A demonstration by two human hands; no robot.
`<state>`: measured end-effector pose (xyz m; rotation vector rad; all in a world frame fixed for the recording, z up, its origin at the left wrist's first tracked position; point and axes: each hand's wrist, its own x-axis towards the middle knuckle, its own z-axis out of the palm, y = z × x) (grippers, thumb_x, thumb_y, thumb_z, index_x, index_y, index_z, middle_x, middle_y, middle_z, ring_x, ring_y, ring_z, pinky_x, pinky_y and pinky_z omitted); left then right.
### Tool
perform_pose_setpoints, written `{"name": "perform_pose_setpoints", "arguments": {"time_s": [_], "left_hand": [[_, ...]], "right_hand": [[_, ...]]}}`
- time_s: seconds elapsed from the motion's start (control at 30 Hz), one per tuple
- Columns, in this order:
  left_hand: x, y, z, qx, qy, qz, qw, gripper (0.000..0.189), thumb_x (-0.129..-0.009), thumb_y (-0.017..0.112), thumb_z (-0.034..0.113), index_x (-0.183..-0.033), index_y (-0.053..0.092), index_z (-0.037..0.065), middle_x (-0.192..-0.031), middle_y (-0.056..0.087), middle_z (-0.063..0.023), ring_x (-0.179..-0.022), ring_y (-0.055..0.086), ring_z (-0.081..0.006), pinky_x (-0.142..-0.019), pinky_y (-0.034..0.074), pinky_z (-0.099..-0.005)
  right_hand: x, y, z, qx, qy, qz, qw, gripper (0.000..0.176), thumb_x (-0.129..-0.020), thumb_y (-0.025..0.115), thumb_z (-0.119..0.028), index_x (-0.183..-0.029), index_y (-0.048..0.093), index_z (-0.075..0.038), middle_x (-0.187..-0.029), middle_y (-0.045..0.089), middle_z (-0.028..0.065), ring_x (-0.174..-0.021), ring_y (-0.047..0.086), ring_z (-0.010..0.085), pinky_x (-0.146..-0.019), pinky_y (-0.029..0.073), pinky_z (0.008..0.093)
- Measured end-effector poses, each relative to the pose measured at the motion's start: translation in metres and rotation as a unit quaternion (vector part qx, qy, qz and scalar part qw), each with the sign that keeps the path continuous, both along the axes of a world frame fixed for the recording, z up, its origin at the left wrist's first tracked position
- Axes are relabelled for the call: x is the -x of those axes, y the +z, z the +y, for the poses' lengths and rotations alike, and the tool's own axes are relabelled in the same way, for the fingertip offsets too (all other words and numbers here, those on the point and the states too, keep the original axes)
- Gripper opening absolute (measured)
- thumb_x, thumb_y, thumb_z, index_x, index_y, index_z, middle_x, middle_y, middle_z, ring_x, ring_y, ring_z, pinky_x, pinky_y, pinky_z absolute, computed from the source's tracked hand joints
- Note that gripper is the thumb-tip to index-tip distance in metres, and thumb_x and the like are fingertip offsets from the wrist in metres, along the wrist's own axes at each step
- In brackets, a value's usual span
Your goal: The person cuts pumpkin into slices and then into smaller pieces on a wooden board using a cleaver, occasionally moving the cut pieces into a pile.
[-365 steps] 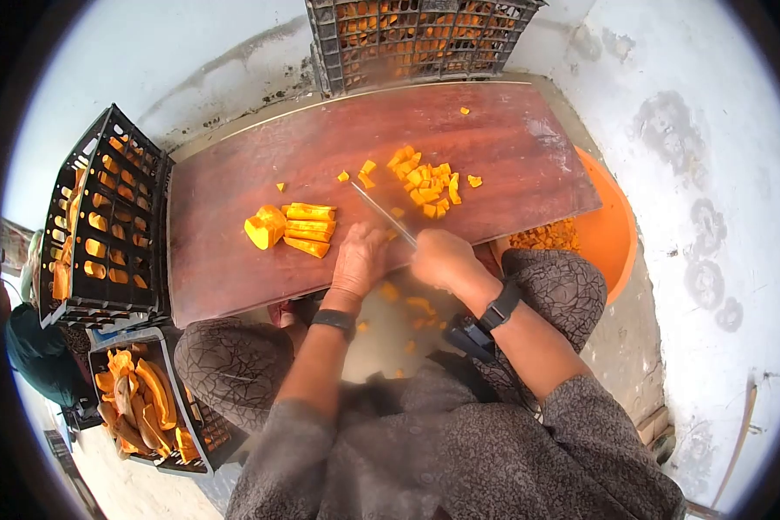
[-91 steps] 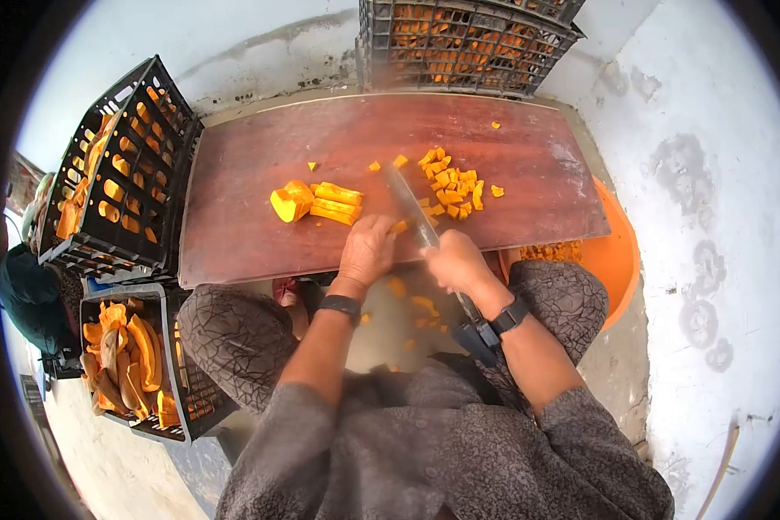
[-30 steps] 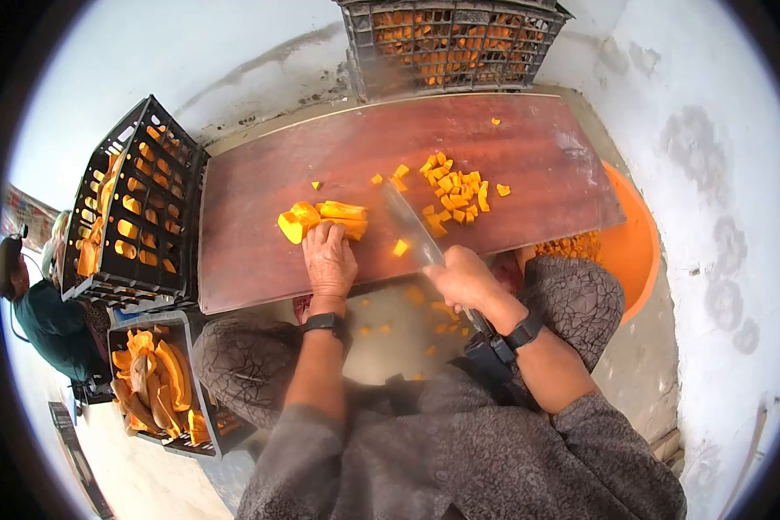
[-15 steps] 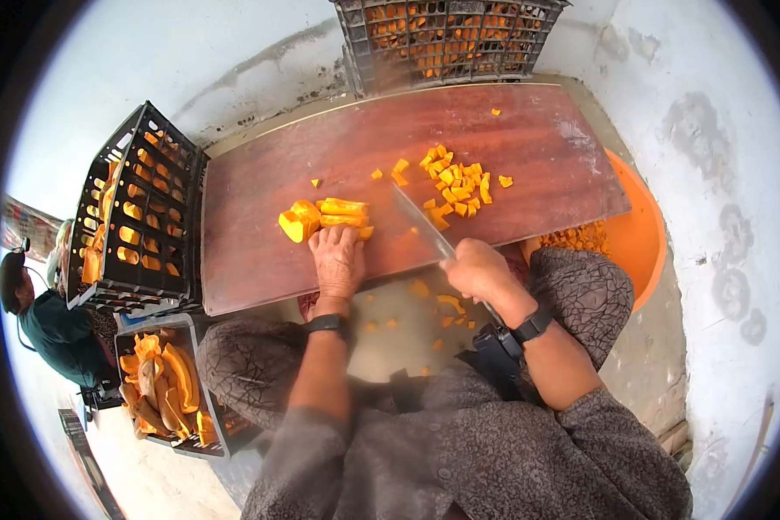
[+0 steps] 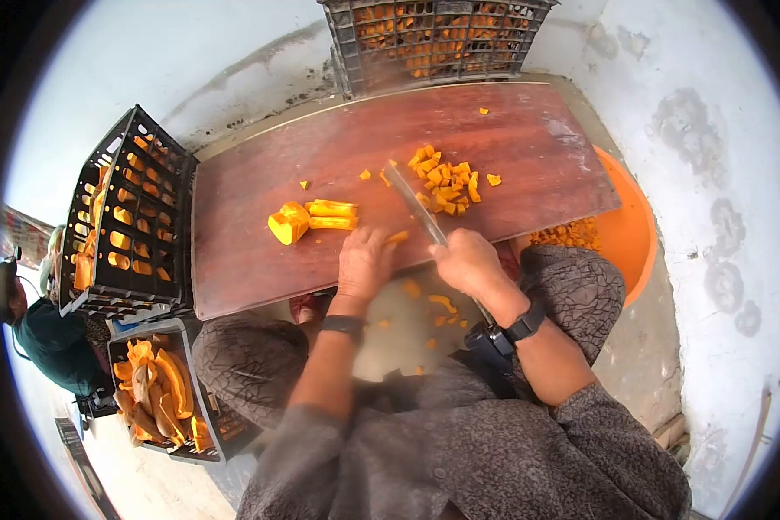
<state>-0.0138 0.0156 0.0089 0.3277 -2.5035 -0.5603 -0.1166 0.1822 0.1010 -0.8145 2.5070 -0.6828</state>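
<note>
My right hand [image 5: 468, 262] is closed round the handle of a knife [image 5: 414, 203], whose blade points away from me over the red-brown board [image 5: 251, 182]. My left hand [image 5: 366, 262] is at the board's near edge, its fingers closed on a pumpkin strip [image 5: 397, 237] that sticks out toward the blade. Left of that hand lie a thick pumpkin chunk [image 5: 289, 224] and two longer cut strips [image 5: 332, 223]. Beyond the blade, to the right, sits a loose pile of pumpkin cubes [image 5: 446, 180].
A black crate [image 5: 139, 212] of pumpkin pieces stands at the board's left end, another crate [image 5: 433, 43] behind it. An orange tub [image 5: 637, 225] with cubes is partly under the right end. Pumpkin slices fill a grey bin [image 5: 191, 347] at lower left. Another person [image 5: 56, 342] sits far left.
My left hand has moved right, away from the chunk and strips, with a strip now in its fingers. The knife has stayed near the cubes. The whole view has shifted slightly.
</note>
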Motion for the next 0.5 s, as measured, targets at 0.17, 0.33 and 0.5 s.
{"name": "perform_pose_setpoints", "arguments": {"time_s": [0.17, 0.33, 0.5], "left_hand": [[-0.006, -0.004, -0.004, 0.019, 0.003, -0.006, 1.0, 0.019, -0.081, 0.07, 0.008, -0.099, 0.064, 0.007, -0.093, 0.063, -0.0132, -0.091, 0.062, -0.0352, -0.078, 0.052, -0.0437], [-0.001, -0.017, -0.005, -0.014, 0.02, 0.024, 0.999, 0.017, -0.081, 0.07, 0.008, -0.097, 0.064, 0.008, -0.092, 0.063, -0.0121, -0.09, 0.062, -0.0345, -0.077, 0.052, -0.0446], [0.002, -0.015, -0.002, -0.023, 0.034, 0.022, 0.999, 0.017, -0.081, 0.071, 0.008, -0.096, 0.064, 0.008, -0.091, 0.063, -0.0121, -0.089, 0.062, -0.0349, -0.075, 0.053, -0.0454]], "right_hand": [[-0.009, 0.013, -0.001, -0.012, 0.036, -0.009, 0.999, 0.045, -0.091, 0.062, -0.033, -0.087, 0.068, 0.011, -0.084, 0.064, 0.0344, -0.089, 0.065, 0.0484, -0.081, 0.05, 0.052], [-0.017, 0.015, -0.003, -0.024, 0.058, -0.014, 0.998, 0.045, -0.091, 0.062, -0.033, -0.089, 0.069, 0.011, -0.088, 0.065, 0.0341, -0.09, 0.064, 0.0489, -0.083, 0.051, 0.0522], [-0.018, 0.002, -0.002, -0.054, 0.065, 0.011, 0.996, 0.037, -0.091, 0.061, -0.029, -0.088, 0.07, 0.006, -0.089, 0.067, 0.0298, -0.09, 0.065, 0.0464, -0.082, 0.051, 0.0511]]}}
